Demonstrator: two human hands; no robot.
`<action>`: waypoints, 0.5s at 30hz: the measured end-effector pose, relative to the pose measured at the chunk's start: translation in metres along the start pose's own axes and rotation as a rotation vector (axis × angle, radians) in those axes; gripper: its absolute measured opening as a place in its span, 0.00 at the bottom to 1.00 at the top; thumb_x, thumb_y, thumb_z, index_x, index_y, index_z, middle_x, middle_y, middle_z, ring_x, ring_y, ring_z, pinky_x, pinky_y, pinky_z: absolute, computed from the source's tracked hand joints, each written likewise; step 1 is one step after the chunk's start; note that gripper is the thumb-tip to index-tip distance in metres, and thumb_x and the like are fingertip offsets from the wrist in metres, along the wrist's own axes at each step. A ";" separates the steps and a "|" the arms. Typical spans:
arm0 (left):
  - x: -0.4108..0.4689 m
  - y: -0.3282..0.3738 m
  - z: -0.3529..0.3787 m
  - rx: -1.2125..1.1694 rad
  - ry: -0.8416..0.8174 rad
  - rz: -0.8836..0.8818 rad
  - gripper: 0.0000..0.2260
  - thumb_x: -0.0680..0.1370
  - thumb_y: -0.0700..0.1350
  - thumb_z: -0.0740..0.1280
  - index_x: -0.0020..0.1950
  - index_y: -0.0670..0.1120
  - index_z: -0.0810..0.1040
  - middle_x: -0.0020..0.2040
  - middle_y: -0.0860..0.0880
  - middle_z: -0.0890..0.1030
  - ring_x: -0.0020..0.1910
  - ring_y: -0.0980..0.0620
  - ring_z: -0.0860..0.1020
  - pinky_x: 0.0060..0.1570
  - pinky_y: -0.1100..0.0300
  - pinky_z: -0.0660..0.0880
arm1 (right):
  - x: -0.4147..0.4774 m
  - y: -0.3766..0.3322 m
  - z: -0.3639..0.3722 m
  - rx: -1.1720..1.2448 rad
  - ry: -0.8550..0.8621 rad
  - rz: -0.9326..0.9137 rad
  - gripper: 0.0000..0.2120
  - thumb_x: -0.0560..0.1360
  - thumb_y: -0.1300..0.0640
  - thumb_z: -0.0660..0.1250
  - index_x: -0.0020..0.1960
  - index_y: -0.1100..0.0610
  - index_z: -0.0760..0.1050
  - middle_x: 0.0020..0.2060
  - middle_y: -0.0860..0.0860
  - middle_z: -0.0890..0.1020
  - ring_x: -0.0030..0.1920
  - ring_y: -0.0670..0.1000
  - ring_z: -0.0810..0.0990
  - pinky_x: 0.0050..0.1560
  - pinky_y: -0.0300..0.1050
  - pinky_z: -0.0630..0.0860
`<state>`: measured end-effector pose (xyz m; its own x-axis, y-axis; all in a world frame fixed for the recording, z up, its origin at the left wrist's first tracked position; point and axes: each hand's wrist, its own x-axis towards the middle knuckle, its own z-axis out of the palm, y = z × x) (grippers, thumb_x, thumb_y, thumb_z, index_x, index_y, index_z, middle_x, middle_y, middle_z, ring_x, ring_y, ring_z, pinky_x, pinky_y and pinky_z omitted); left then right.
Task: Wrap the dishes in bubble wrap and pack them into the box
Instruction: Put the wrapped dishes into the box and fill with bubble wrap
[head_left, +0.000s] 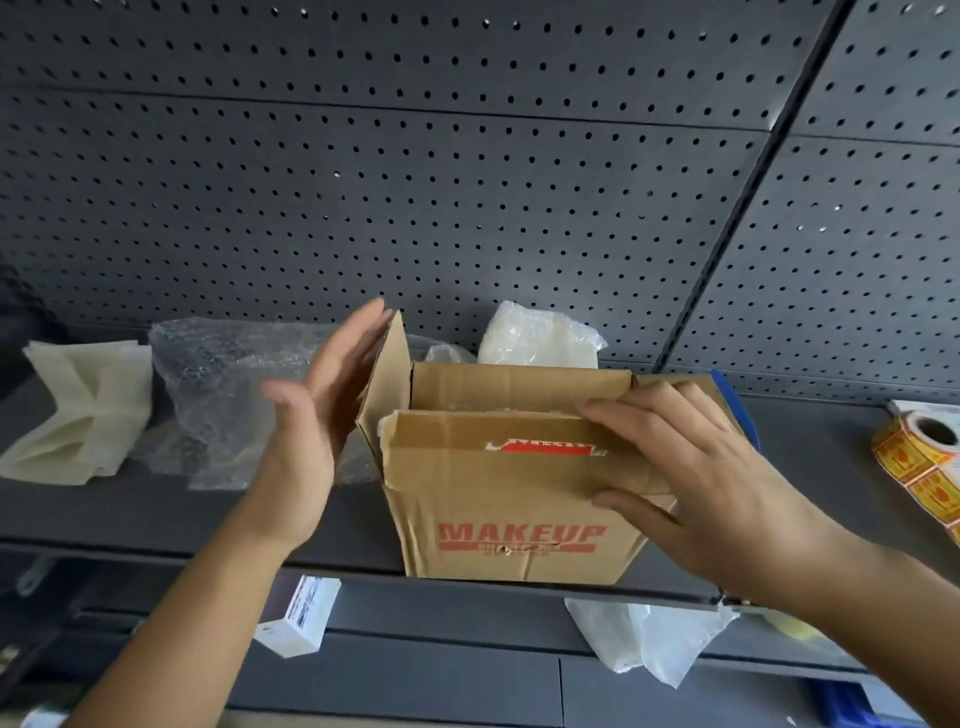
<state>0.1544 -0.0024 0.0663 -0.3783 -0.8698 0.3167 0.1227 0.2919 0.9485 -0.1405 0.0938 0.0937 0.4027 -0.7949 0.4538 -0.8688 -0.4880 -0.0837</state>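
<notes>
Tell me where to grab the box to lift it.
Take the box by its side walls, low down, one hand from each side. Its top flaps are loose, the left flap standing up, so they would likely bend under the load.

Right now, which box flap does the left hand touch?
The upright left side flap, against the left hand's fingers; the right hand presses the front flap.

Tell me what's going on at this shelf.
A person seems to be closing a brown cardboard box printed MAKEUP on a dark grey metal shelf. The right hand presses the near flap down; the open left hand is at the upright left flap. Crumpled clear bubble wrap lies left of the box, a white wrapped bundle behind it.
</notes>
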 end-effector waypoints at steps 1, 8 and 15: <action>0.006 0.004 0.001 -0.007 0.014 0.025 0.43 0.69 0.79 0.49 0.76 0.57 0.69 0.78 0.54 0.69 0.78 0.52 0.66 0.77 0.45 0.61 | 0.000 -0.002 0.000 0.018 0.042 -0.007 0.24 0.77 0.47 0.67 0.71 0.53 0.67 0.57 0.47 0.73 0.49 0.54 0.73 0.51 0.50 0.76; 0.034 0.032 -0.011 0.300 -0.053 0.001 0.25 0.79 0.70 0.57 0.45 0.53 0.83 0.71 0.57 0.77 0.72 0.54 0.73 0.71 0.41 0.66 | -0.020 -0.022 0.010 -0.002 0.286 -0.004 0.12 0.75 0.63 0.72 0.53 0.52 0.75 0.43 0.50 0.79 0.38 0.57 0.74 0.38 0.52 0.74; 0.027 0.021 -0.026 0.365 -0.082 -0.032 0.10 0.75 0.50 0.70 0.48 0.43 0.80 0.67 0.54 0.79 0.69 0.54 0.76 0.67 0.52 0.69 | -0.050 -0.039 0.030 -0.027 0.403 0.037 0.09 0.77 0.64 0.69 0.40 0.58 0.86 0.42 0.53 0.85 0.44 0.54 0.76 0.43 0.47 0.72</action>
<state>0.1710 -0.0303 0.0953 -0.4511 -0.8501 0.2718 -0.2195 0.4008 0.8895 -0.1185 0.1417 0.0479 0.2310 -0.6041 0.7627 -0.8900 -0.4479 -0.0852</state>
